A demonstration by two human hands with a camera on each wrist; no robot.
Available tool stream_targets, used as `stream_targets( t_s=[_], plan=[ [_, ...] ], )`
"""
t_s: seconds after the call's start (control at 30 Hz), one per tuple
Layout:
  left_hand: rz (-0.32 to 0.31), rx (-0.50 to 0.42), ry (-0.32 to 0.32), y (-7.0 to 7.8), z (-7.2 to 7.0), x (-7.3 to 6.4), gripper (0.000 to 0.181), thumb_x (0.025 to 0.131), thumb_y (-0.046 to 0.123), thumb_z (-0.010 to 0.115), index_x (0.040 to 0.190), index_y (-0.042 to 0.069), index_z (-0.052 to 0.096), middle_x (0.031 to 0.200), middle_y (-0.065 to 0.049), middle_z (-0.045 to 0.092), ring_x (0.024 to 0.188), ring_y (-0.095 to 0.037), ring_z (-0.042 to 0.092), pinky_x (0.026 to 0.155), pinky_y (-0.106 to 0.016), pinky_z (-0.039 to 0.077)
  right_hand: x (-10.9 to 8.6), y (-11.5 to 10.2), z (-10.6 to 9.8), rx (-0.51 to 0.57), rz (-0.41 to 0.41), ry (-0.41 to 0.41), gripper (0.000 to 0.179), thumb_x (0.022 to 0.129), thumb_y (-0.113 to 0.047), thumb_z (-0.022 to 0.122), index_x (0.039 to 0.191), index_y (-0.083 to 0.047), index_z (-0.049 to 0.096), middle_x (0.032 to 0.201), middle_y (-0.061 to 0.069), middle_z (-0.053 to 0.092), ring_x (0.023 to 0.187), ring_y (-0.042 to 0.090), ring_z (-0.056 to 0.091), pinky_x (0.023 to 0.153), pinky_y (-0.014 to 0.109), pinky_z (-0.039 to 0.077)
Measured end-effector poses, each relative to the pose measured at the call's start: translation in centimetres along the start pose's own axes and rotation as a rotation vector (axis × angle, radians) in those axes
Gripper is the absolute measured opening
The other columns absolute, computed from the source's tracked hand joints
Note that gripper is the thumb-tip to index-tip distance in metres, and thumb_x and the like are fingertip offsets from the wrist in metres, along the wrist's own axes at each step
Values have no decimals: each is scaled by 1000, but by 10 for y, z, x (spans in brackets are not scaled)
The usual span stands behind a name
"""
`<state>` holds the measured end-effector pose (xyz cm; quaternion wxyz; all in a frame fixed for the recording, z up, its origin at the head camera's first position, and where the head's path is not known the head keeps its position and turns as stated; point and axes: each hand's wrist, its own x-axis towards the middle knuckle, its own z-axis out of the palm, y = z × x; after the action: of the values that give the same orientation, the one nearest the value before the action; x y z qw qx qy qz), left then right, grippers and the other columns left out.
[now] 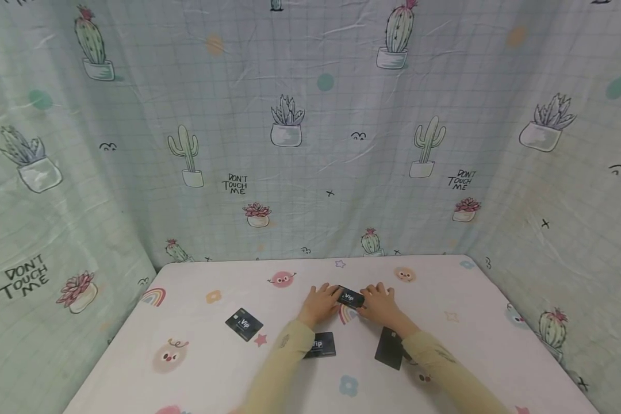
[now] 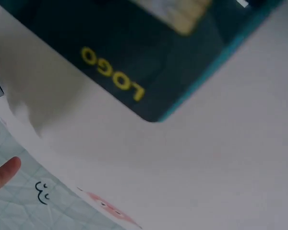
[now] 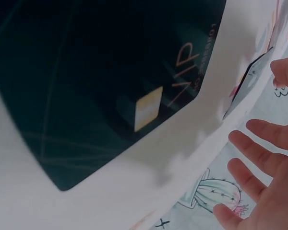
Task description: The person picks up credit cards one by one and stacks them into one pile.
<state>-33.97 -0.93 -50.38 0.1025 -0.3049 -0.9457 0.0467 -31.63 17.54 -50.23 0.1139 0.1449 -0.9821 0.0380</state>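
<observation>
In the head view a black VIP card (image 1: 351, 296) lies far back on the table, between the two hands. My left hand (image 1: 319, 303) is at the card's left end, fingers spread; in the left wrist view only a few fingertips (image 2: 7, 168) show at the edge. My right hand (image 1: 380, 305) is at its right end; the right wrist view shows the fingers loosely straight and apart, with the thumb (image 3: 284, 72) close beside the card (image 3: 247, 81). Whether either hand touches the card is hard to tell.
One VIP card (image 1: 244, 324) lies to the left. Another card (image 1: 323, 345) sits partly behind the left sleeve, and a dark card (image 1: 389, 348) lies by the right forearm. A patterned white table (image 1: 202, 379) has a cactus-print curtain (image 1: 321, 172) behind and beside it.
</observation>
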Motion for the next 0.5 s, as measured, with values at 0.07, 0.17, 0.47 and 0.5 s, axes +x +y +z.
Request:
stream_targets(
  t_s=[0.07,0.17,0.47,0.5],
  plan=[
    [-7,11,-2,3,-1,2,46,88,38,48,130,19,44,133,1,47,123,-20,43,95,-45,39,1,-1,0,-4,5,-11,49,75,-36,66,109,-3,58,105,12,57,96,30,43,81,58,34],
    [-21,38,-14,7,-2,5,47,88,40,47,131,21,43,136,3,44,126,-19,41,96,-45,38,3,-4,0,4,6,-27,49,75,-35,67,109,-2,58,106,14,57,96,31,43,81,60,33],
    [-73,88,-81,14,1,11,50,88,43,44,135,28,36,140,10,38,129,-14,36,98,-43,37,7,-7,7,-9,-12,-14,44,75,-35,67,102,-1,59,98,13,57,91,30,42,78,58,33],
    [-72,93,-81,15,2,11,50,88,43,44,135,28,36,140,10,38,130,-14,35,97,-43,37,7,-7,8,-20,-13,-9,43,75,-35,67,101,-1,59,97,13,57,90,30,42,77,57,33]
  ],
)
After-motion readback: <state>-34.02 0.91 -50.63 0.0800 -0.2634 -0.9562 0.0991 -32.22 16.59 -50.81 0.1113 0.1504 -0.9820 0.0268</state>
